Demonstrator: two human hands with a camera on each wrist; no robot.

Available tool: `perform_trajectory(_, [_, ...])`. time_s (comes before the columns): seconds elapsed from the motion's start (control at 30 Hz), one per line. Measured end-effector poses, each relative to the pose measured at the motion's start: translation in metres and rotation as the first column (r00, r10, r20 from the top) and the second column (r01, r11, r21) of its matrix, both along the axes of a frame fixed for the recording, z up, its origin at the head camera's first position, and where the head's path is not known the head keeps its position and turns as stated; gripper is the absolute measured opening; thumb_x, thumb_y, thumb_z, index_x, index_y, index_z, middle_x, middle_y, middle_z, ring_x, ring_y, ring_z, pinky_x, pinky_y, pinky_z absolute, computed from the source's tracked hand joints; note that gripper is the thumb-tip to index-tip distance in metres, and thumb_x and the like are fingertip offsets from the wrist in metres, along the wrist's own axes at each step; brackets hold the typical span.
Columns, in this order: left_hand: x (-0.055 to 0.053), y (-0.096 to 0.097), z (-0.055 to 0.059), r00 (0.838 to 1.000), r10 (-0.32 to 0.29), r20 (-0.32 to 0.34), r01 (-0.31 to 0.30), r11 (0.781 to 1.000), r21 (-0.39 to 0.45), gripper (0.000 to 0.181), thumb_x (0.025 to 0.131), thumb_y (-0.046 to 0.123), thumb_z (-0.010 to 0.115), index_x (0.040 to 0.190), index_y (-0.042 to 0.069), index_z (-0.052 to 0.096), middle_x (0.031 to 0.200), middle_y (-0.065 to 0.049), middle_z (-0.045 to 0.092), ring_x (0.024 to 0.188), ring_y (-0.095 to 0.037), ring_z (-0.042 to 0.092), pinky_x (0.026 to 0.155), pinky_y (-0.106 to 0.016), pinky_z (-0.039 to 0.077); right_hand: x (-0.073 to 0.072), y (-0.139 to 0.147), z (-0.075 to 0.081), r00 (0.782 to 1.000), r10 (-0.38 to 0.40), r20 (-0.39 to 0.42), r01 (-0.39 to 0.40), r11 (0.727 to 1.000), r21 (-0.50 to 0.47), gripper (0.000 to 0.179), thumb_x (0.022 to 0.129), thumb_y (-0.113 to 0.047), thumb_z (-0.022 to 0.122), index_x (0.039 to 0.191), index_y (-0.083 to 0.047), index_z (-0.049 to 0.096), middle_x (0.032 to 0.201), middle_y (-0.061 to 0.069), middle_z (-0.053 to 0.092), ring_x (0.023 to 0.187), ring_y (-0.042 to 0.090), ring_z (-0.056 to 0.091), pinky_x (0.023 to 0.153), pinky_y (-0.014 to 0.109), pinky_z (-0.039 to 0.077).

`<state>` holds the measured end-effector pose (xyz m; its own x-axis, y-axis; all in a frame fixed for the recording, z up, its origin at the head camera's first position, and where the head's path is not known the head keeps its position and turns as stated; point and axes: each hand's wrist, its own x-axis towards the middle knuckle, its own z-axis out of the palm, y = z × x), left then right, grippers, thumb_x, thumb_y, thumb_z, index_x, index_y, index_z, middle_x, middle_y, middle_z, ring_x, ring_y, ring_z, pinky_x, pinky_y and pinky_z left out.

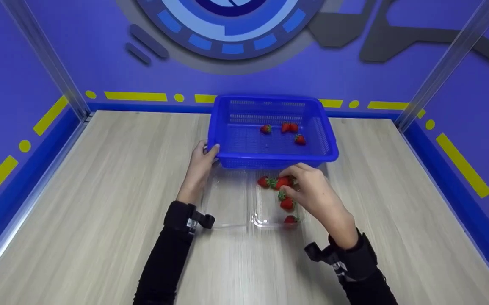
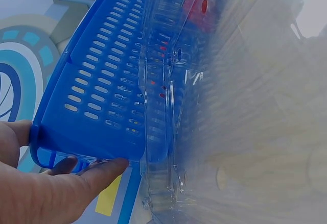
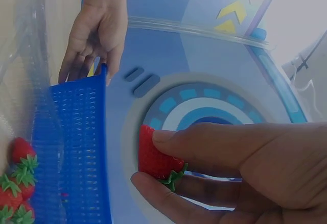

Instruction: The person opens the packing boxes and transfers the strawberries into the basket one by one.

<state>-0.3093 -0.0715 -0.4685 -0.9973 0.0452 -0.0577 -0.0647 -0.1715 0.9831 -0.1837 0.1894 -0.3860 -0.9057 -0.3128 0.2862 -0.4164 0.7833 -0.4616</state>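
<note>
My left hand [image 1: 200, 163] grips the near left corner of a blue plastic basket [image 1: 269, 157]; in the left wrist view its thumb and fingers are on either side of the rim. Between thumb and fingers, my right hand [image 1: 319, 194] pinches a red strawberry [image 3: 155, 155] with green leaves, over a clear plastic clamshell container [image 1: 227, 203] in front of the basket. Several strawberries [image 1: 287, 205] lie in the container's right half, partly covered by the right hand in the head view. More strawberries [image 1: 266, 129] lie inside the basket, towards its back and right.
The basket and container stand on a light wood-grain table [image 1: 113, 182]. Blue panels [image 1: 100, 63] with yellow marks enclose the back and sides. Metal posts [image 1: 447, 63] rise at the back corners.
</note>
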Motion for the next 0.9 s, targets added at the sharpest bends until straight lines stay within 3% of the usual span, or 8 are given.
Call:
perform_trajectory(0.27, [-0.002, 0.002, 0.000, 1.000, -0.003, -0.002, 0.003, 1.000, 0.025, 0.042, 0.099, 0.019, 0.051, 0.135, 0.002, 0.038, 0.133, -0.027, 0.046, 0.119, -0.034, 0.051, 0.100, -0.049, 0.039, -0.035, 0.013, 0.002, 0.997, -0.060, -0.045, 0.061, 0.998, 0.020, 0.023, 0.081, -0.010, 0.075, 0.101, -0.001, 0.069, 0.095, 0.014, 0.067, 0.085, 0.027, 0.062, 0.071, 0.038, 0.051])
perform_trajectory(0.47, [-0.002, 0.000, -0.002, 1.000, 0.006, 0.002, -0.006, 1.000, 0.030, 0.042, 0.099, 0.018, 0.051, 0.135, 0.002, 0.038, 0.133, -0.027, 0.046, 0.116, -0.031, 0.053, 0.099, -0.049, 0.040, -0.085, 0.030, 0.008, 0.986, -0.167, 0.012, 0.166, 0.984, 0.062, 0.025, 0.084, -0.007, 0.070, 0.106, 0.003, 0.066, 0.100, 0.021, 0.065, 0.091, 0.033, 0.060, 0.077, 0.042, 0.050])
perform_trajectory(0.63, [-0.001, -0.002, -0.004, 1.000, 0.001, -0.006, 0.000, 0.999, 0.036, 0.042, 0.099, 0.019, 0.051, 0.136, 0.003, 0.037, 0.134, -0.026, 0.046, 0.117, -0.030, 0.053, 0.100, -0.050, 0.039, -0.124, 0.052, 0.001, 0.970, -0.222, 0.100, 0.210, 0.971, 0.117, 0.024, 0.085, -0.007, 0.068, 0.105, 0.006, 0.066, 0.100, 0.023, 0.065, 0.090, 0.034, 0.061, 0.075, 0.043, 0.050])
perform_trajectory(0.73, [-0.001, -0.001, -0.004, 1.000, -0.002, -0.005, 0.002, 0.999, 0.046, 0.043, 0.099, 0.019, 0.051, 0.136, 0.003, 0.036, 0.135, -0.026, 0.046, 0.121, -0.031, 0.051, 0.101, -0.049, 0.038, -0.137, 0.066, -0.005, 0.950, -0.265, 0.164, 0.244, 0.960, 0.138, 0.023, 0.085, -0.011, 0.069, 0.102, 0.005, 0.067, 0.099, 0.021, 0.066, 0.086, 0.030, 0.061, 0.073, 0.040, 0.050])
perform_trajectory(0.9, [-0.003, 0.001, -0.001, 1.000, 0.011, 0.004, -0.011, 1.000, 0.024, 0.040, 0.099, 0.018, 0.051, 0.134, 0.002, 0.039, 0.132, -0.025, 0.047, 0.118, -0.031, 0.053, 0.101, -0.048, 0.039, -0.145, 0.079, -0.012, 0.929, -0.304, 0.213, 0.280, 0.951, 0.133, 0.016, 0.085, -0.011, 0.070, 0.093, 0.002, 0.069, 0.092, 0.016, 0.067, 0.075, 0.023, 0.058, 0.063, 0.034, 0.046])
